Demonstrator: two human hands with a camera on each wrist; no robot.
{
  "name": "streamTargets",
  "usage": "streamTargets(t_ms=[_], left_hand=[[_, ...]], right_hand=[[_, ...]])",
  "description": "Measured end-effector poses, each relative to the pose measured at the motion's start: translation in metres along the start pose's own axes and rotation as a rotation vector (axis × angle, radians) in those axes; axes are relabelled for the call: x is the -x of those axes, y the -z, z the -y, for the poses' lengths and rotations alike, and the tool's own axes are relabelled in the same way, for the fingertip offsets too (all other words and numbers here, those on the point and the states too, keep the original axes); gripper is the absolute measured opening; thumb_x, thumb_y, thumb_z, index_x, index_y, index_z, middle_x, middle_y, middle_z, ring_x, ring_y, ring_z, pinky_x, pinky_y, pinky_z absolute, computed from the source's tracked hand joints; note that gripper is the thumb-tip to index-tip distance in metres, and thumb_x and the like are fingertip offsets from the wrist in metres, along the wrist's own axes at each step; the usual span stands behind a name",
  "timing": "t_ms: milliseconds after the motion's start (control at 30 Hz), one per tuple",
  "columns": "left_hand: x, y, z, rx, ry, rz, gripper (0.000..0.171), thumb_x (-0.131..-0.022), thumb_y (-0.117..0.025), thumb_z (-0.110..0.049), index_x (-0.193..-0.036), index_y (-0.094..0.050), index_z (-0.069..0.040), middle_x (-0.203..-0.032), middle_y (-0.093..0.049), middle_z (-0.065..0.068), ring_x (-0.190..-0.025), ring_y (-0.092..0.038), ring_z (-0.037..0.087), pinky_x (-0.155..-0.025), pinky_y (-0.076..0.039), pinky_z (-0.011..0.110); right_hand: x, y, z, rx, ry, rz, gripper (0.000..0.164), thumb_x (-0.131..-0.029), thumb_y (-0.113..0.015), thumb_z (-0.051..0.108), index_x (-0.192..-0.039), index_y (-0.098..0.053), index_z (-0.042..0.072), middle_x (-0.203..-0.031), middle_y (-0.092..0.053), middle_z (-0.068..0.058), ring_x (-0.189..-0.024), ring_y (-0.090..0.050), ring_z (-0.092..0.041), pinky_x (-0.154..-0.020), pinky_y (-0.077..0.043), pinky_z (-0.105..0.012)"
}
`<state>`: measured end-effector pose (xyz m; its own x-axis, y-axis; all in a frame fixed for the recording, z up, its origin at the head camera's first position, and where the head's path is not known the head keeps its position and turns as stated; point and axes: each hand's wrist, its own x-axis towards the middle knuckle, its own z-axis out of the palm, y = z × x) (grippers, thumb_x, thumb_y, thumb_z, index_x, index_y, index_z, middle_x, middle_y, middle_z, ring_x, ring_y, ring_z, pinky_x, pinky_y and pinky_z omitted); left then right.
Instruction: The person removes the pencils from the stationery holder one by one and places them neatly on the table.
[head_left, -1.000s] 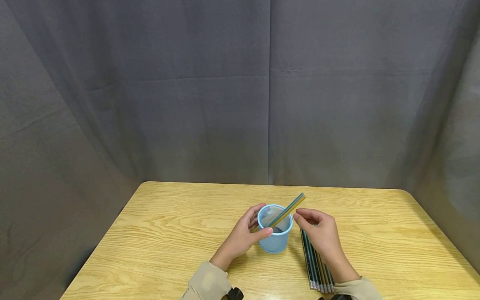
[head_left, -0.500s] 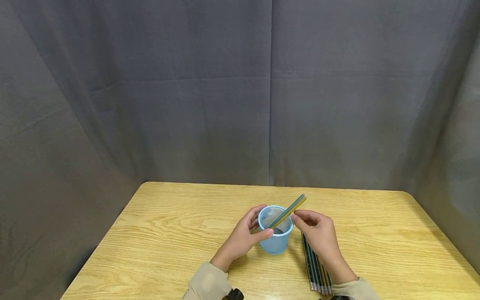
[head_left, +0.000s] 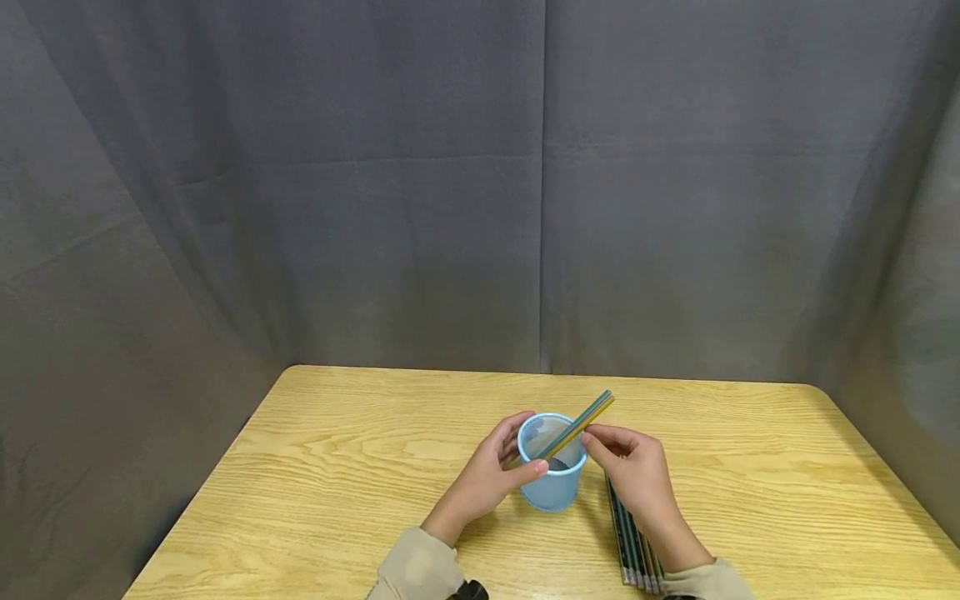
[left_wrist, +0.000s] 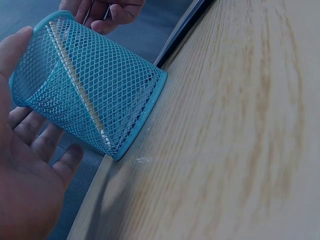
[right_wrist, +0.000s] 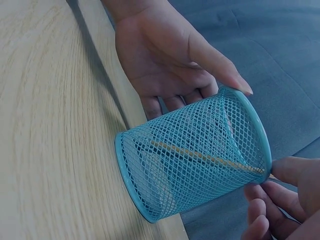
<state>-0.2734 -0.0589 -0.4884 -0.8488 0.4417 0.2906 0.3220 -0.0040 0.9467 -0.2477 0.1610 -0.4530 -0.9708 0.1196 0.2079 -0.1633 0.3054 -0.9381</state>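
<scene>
A light blue mesh pencil cup [head_left: 550, 494] stands on the table with a few green and yellow pencils [head_left: 596, 410] leaning to the right in it. My left hand [head_left: 489, 475] holds its left side, thumb at the front rim and fingers behind. At the right rim, where the pencils cross it, the thumb and fingertips of my right hand [head_left: 636, 473] pinch the edge. One yellowish pencil [right_wrist: 200, 156] shows slanting through the mesh in the right wrist view. Beneath my right hand lies a row of dark green and gold pencils [head_left: 633, 546], partly hidden by the wrist.
The wooden table [head_left: 360, 467] has rounded far corners. Grey curtains [head_left: 420, 250] hang behind it and along both sides. Beige sleeves [head_left: 420, 567] cover my forearms, with black wrist gear [head_left: 470, 590] at the cuffs.
My right hand has moved slightly left, from just beside the cup to its rim. The left hand keeps its hold, and the pencils in the cup stay leaning the same way.
</scene>
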Motion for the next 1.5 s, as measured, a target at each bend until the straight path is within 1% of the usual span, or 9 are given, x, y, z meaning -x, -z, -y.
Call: streamTargets(t_ms=[200, 467, 733, 867, 1033, 1167, 1333, 1500], left_hand=[[0.0006, 0.0011, 0.0010, 0.003, 0.000, 0.000, 0.066, -0.093, -0.071, -0.026, -0.150, -0.038, -0.022, -0.141, -0.053, 0.006, -0.130, -0.050, 0.026, -0.108, -0.038, 0.044], [0.0011, 0.0021, 0.0015, -0.002, 0.000, 0.005, 0.066, -0.094, -0.071, -0.028, -0.150, -0.037, -0.022, -0.141, -0.053, 0.004, -0.130, -0.050, 0.026, -0.109, -0.037, 0.045], [0.0013, 0.0025, 0.0020, 0.006, -0.003, 0.004, 0.065, -0.094, -0.071, -0.026, -0.150, -0.037, -0.022, -0.141, -0.053, 0.003, -0.131, -0.049, 0.027, -0.109, -0.038, 0.044], [0.0012, 0.0030, 0.0018, 0.004, -0.002, 0.003, 0.065, -0.094, -0.071, -0.025, -0.150, -0.037, -0.022, -0.141, -0.053, 0.003, -0.131, -0.049, 0.026, -0.109, -0.037, 0.044], [0.0013, 0.0029, 0.0019, 0.001, -0.002, 0.001, 0.066, -0.094, -0.071, -0.026, -0.150, -0.037, -0.021, -0.141, -0.053, 0.004, -0.130, -0.049, 0.026, -0.109, -0.038, 0.043], [0.0015, 0.0028, 0.0015, -0.009, -0.007, -0.002, 0.066, -0.093, -0.071, -0.026, -0.150, -0.037, -0.020, -0.141, -0.053, 0.004, -0.130, -0.049, 0.026, -0.108, -0.038, 0.042], [0.0012, 0.0026, 0.0013, -0.015, -0.012, -0.005, 0.066, -0.093, -0.071, -0.027, -0.150, -0.038, -0.021, -0.141, -0.053, 0.004, -0.130, -0.050, 0.026, -0.108, -0.038, 0.042], [0.0014, 0.0023, 0.0003, -0.018, -0.012, -0.001, 0.067, -0.093, -0.071, -0.028, -0.150, -0.038, -0.019, -0.141, -0.053, 0.005, -0.130, -0.050, 0.025, -0.109, -0.037, 0.044]], right_hand=[[-0.0002, -0.0016, -0.0014, -0.005, 0.005, 0.014, 0.024, -0.092, -0.073, 0.021, -0.108, -0.075, 0.002, -0.102, -0.071, -0.008, -0.088, -0.062, -0.018, -0.070, -0.052, -0.024], [-0.0019, -0.0042, -0.0018, -0.022, 0.004, -0.007, 0.022, -0.090, -0.075, 0.018, -0.105, -0.075, 0.002, -0.100, -0.071, -0.009, -0.087, -0.063, -0.019, -0.070, -0.053, -0.024], [-0.0034, -0.0064, -0.0024, -0.096, -0.008, -0.007, 0.026, -0.090, -0.076, 0.020, -0.106, -0.074, 0.000, -0.102, -0.071, -0.011, -0.090, -0.063, -0.018, -0.073, -0.054, -0.024], [-0.0039, -0.0070, -0.0028, -0.104, 0.004, -0.014, 0.025, -0.089, -0.076, 0.020, -0.104, -0.075, 0.000, -0.101, -0.071, -0.010, -0.089, -0.063, -0.018, -0.073, -0.053, -0.024], [-0.0033, -0.0070, -0.0025, -0.085, 0.022, -0.044, 0.023, -0.088, -0.077, 0.021, -0.098, -0.076, 0.000, -0.095, -0.071, -0.008, -0.084, -0.061, -0.016, -0.067, -0.051, -0.023], [-0.0024, -0.0064, -0.0007, -0.085, 0.032, -0.061, 0.021, -0.088, -0.077, 0.019, -0.096, -0.076, 0.000, -0.094, -0.071, -0.009, -0.084, -0.060, -0.016, -0.066, -0.050, -0.022], [-0.0019, -0.0030, 0.0028, -0.106, 0.034, -0.089, 0.021, -0.088, -0.077, 0.018, -0.098, -0.076, -0.001, -0.097, -0.071, -0.010, -0.087, -0.061, -0.015, -0.070, -0.051, -0.023], [-0.0021, 0.0021, 0.0062, -0.104, 0.036, -0.126, 0.025, -0.088, -0.077, 0.024, -0.099, -0.076, 0.001, -0.098, -0.071, -0.005, -0.092, -0.061, -0.013, -0.073, -0.050, -0.024]])
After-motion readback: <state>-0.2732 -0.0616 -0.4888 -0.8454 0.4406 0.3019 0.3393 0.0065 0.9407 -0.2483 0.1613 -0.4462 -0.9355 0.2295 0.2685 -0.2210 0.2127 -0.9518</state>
